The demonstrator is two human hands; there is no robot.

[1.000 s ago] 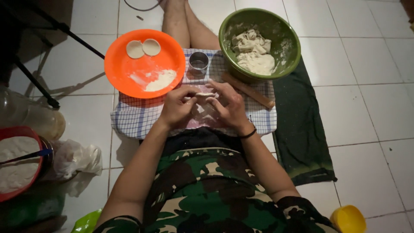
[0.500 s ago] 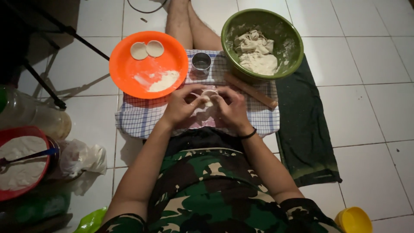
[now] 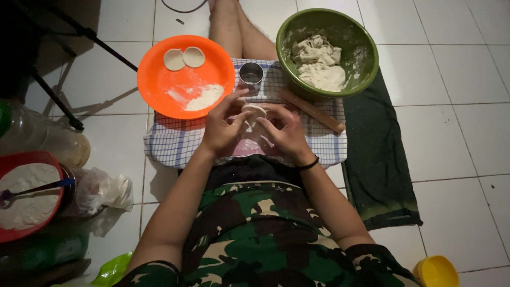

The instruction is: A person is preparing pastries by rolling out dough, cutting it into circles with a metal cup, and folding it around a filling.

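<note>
My left hand (image 3: 223, 126) and my right hand (image 3: 284, 133) meet over a checked cloth (image 3: 175, 143) spread across my lap. Between the fingertips of both hands sits a small round of white dough (image 3: 254, 112). Just beyond my fingers stands a small metal ring cutter (image 3: 251, 74). An orange plate (image 3: 159, 79) at the left holds two dough discs (image 3: 184, 57) and a patch of flour (image 3: 204, 96). A green bowl (image 3: 366, 64) at the right holds a lump of dough (image 3: 319, 64). A wooden rolling pin (image 3: 313, 110) lies by my right hand.
A dark green towel (image 3: 377, 165) lies on the white tiled floor at the right. At the left stand a red bowl of flour (image 3: 26, 196) with a spoon, a plastic bag (image 3: 103, 191), a clear bottle (image 3: 48, 143) and dark tripod legs (image 3: 53, 90). A yellow cup (image 3: 435, 271) sits bottom right.
Both hands have lifted slightly off the cloth with the dough round between them, and the fingers have spread a little. The head view has shifted a bit to the left.
</note>
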